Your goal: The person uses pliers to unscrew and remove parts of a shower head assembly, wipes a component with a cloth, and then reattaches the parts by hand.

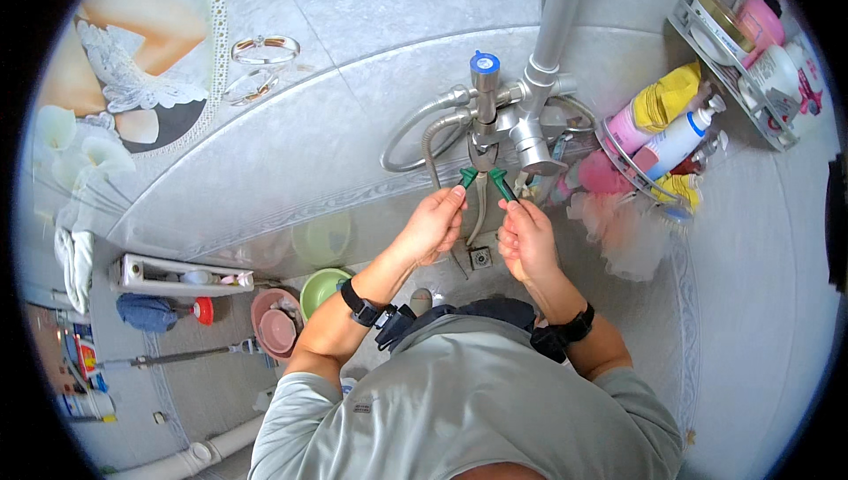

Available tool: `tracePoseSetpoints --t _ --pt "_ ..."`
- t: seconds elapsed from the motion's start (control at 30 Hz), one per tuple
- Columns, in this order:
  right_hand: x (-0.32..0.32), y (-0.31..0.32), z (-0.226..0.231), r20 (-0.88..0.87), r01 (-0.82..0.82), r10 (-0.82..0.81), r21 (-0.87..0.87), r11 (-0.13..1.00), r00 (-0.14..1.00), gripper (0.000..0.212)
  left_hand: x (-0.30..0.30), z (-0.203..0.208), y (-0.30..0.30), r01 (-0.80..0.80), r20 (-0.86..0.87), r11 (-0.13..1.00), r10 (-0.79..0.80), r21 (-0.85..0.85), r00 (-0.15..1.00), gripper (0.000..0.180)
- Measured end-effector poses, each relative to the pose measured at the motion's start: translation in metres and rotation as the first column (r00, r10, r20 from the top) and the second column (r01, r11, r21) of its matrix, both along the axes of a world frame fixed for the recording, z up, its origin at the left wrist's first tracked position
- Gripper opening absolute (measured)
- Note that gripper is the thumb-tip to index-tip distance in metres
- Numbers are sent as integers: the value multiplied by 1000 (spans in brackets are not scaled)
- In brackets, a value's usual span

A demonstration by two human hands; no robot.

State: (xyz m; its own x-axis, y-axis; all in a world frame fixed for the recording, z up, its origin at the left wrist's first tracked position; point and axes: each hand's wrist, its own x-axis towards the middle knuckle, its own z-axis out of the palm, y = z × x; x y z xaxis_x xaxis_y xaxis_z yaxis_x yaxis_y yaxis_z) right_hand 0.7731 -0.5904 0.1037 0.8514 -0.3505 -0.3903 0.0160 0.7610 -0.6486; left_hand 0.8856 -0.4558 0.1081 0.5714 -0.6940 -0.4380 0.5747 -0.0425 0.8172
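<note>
A pair of pliers (483, 158) with green handles is held between my two hands, its handles spread apart. My left hand (437, 226) is closed on the left handle, and my right hand (527, 240) grips the right one. The metal jaws point up at the underside of a chrome valve (485, 100) with a blue cap; whether they bite on its lower fitting is hard to make out. Braided hoses (427, 140) curve from the valve's left side. Just to its right stands a chrome mixer body (533, 140), joined to a thick grey upright pipe (558, 16).
A wire corner shelf (638, 166) to the right carries bottles and a yellow pouch, with a mesh bath puff (632, 237) hanging below. Higher up is another rack (733, 74) of toiletries. On the left are a green basin (322, 288), pink basins (276, 325) and a white wall shelf (181, 275).
</note>
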Motion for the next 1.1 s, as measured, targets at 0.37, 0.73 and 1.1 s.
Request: tracePoseSetpoints --t 0.37,0.73,1.1 --pt "25 68 -6 16 296 -296 23 955 955 15 68 6 22 336 43 940 -338 55 940 30" --pt "32 79 -4 2 312 -313 -58 948 950 17 83 7 26 415 147 905 -424 89 894 34" --pt "16 62 1 -64 195 -200 -86 977 978 18 64 9 28 358 96 932 -362 59 927 32"
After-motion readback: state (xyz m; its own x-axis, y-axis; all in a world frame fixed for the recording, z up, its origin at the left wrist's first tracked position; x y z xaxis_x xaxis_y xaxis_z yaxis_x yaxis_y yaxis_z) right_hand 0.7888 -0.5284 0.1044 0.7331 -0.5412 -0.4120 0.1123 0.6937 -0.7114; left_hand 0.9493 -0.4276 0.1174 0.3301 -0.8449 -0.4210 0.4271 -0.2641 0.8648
